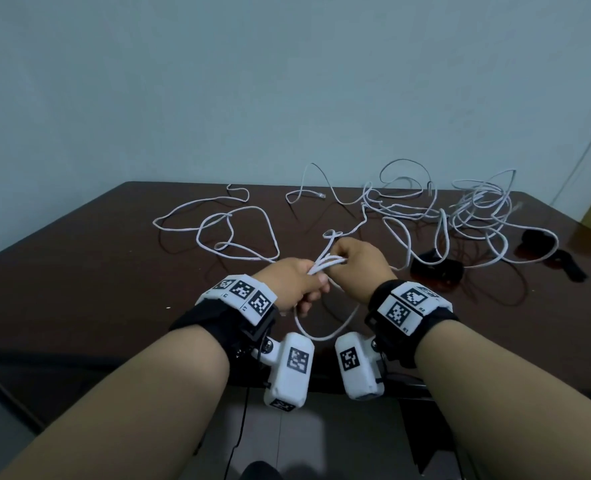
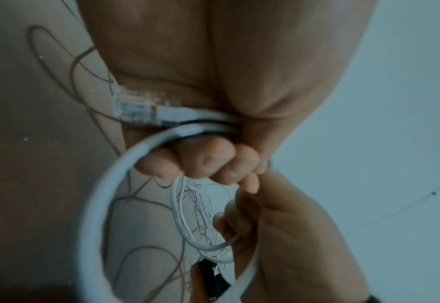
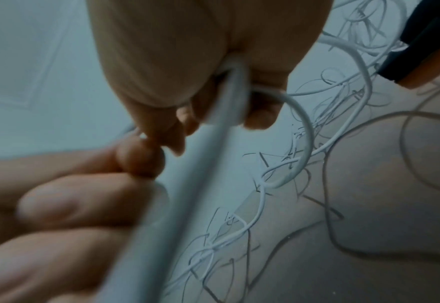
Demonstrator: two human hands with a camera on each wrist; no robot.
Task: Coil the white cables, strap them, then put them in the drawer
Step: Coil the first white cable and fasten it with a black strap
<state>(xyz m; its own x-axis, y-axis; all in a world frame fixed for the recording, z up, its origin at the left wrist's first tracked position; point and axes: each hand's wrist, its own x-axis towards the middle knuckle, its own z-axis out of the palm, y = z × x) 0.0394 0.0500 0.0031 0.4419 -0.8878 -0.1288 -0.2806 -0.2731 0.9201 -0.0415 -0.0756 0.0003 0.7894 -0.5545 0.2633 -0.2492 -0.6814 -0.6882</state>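
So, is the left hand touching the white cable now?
Touching. The left wrist view shows the left hand curled around the white cable.

You face a dark brown glossy wooden worktop point(image 1: 79, 271) set against a plain pale blue-grey painted wall point(image 1: 287, 81). Light is dim and even. Below the near worktop edge you see grey floor point(image 1: 301, 441).

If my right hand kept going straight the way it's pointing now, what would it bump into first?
Most likely the left hand: the right hand points at it, both holding one white cable.
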